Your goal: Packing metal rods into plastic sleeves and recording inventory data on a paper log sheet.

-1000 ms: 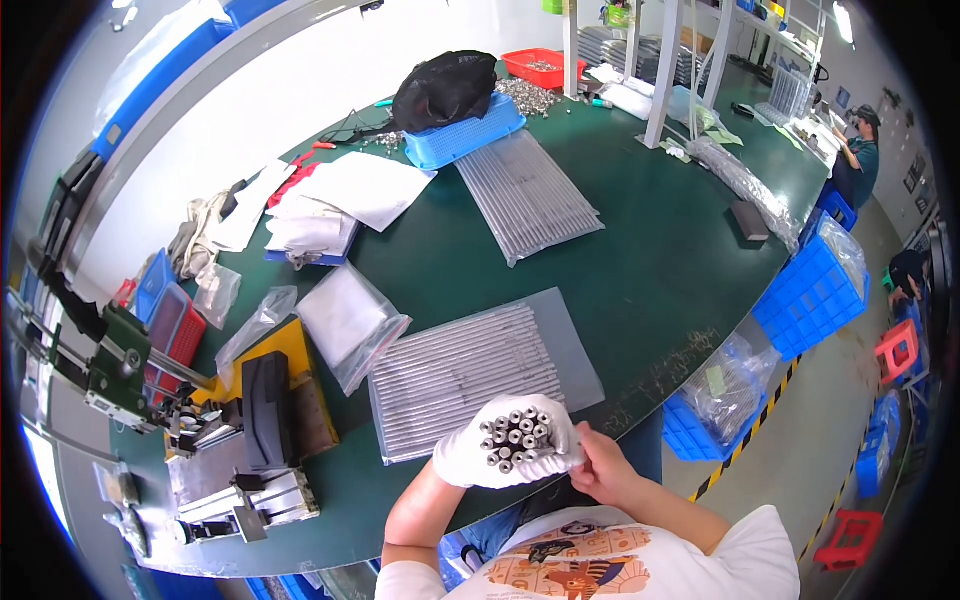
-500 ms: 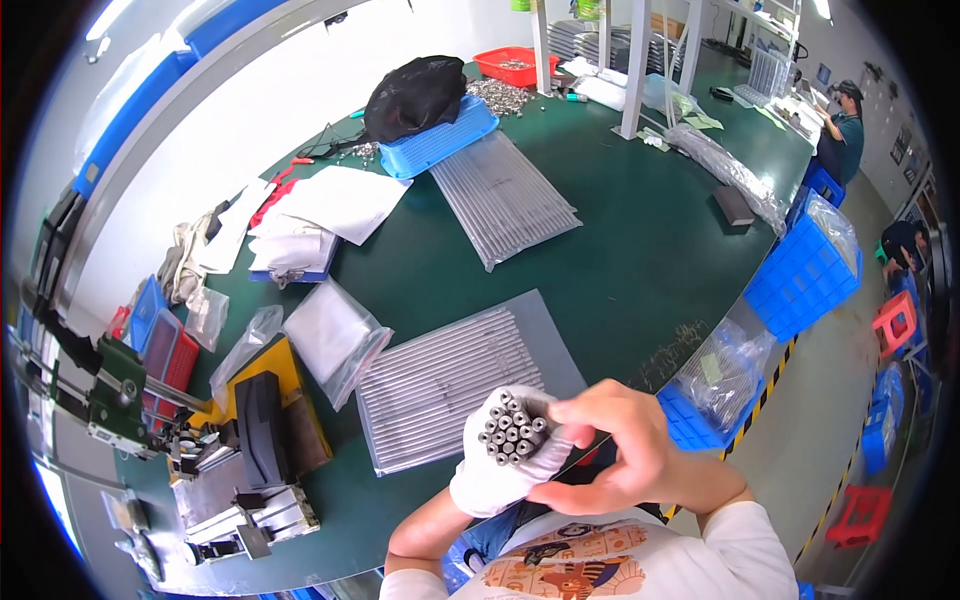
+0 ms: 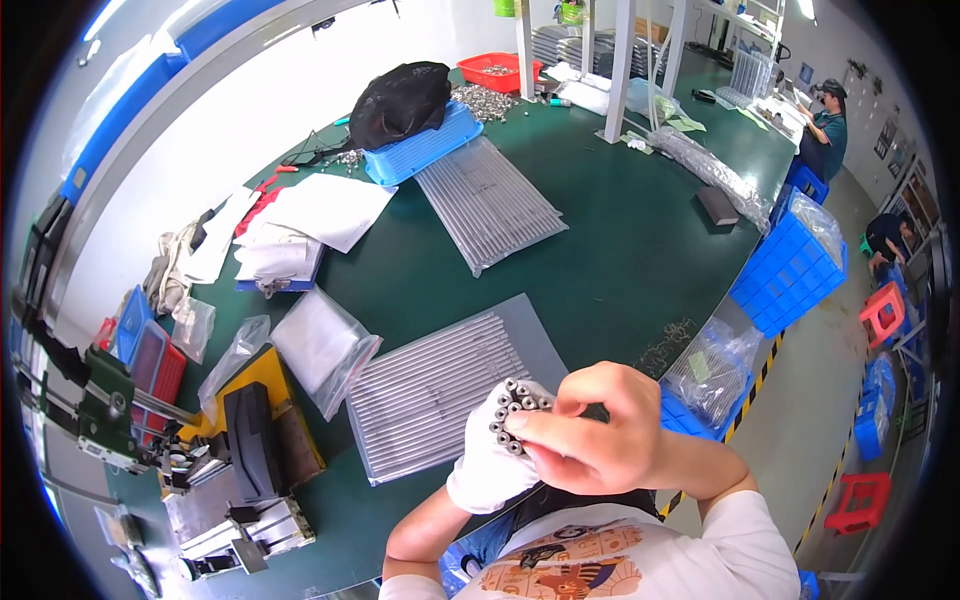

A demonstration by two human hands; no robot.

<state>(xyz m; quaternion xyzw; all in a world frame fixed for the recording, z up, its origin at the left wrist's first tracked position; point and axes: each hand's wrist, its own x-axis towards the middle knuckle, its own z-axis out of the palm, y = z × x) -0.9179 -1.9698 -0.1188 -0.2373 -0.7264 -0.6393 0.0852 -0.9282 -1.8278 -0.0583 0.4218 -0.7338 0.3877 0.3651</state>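
Observation:
My left hand (image 3: 487, 470), in a white glove, is wrapped around a bundle of slim metal tubes (image 3: 502, 428). The round, holed ends of the tubes point up out of the fist. My bare right hand (image 3: 600, 430) is over the right part of the bundle. One of its fingertips rests on the tube ends and the other fingers are curled; whether it pinches a tube I cannot tell. Just beyond my hands, a row of similar tubes (image 3: 430, 395) lies in clear plastic on a grey sheet (image 3: 540, 340).
Ahead lies a second wrapped tube pack (image 3: 490, 205), beside a blue tray (image 3: 425, 145) bearing a black bag (image 3: 402, 105). Papers (image 3: 330, 210) and plastic bags (image 3: 318, 345) are left, near a metal fixture (image 3: 245, 530). Blue crates (image 3: 790, 275) stand along the right edge.
My right hand has moved left and down onto the tube ends, its fingers curling in from a wider spread. My left hand still holds the bundle. The view has shifted slightly.

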